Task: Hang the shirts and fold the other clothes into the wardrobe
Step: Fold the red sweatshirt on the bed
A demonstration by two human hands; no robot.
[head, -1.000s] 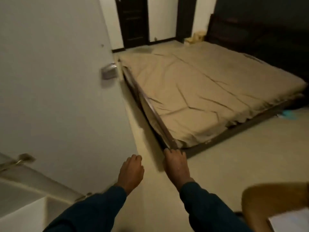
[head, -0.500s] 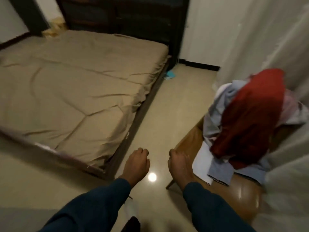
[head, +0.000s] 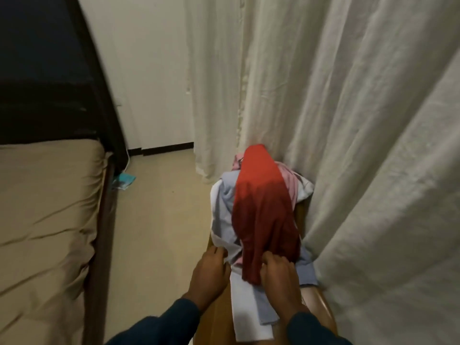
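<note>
A heap of clothes lies on a brown wooden chair (head: 216, 317) by the curtain. On top is a red garment (head: 263, 210), draped over a light blue shirt (head: 224, 210), a pink piece (head: 290, 178) and a white cloth (head: 246, 312). My right hand (head: 278, 280) has its fingers closed on the red garment's lower hem. My left hand (head: 209, 275) rests at the left edge of the heap, fingers touching the light blue shirt. No wardrobe is in view.
A bed with a tan cover (head: 47, 215) and a dark headboard (head: 49, 78) fills the left side. White curtains (head: 361, 145) hang right behind the chair. A strip of bare floor (head: 159, 220) runs between bed and chair, with a teal packet (head: 123, 181) on it.
My view has swung right from the door and bed to the chair. Both hands, empty before, have reached forward onto the clothes heap, the right one taking the red garment.
</note>
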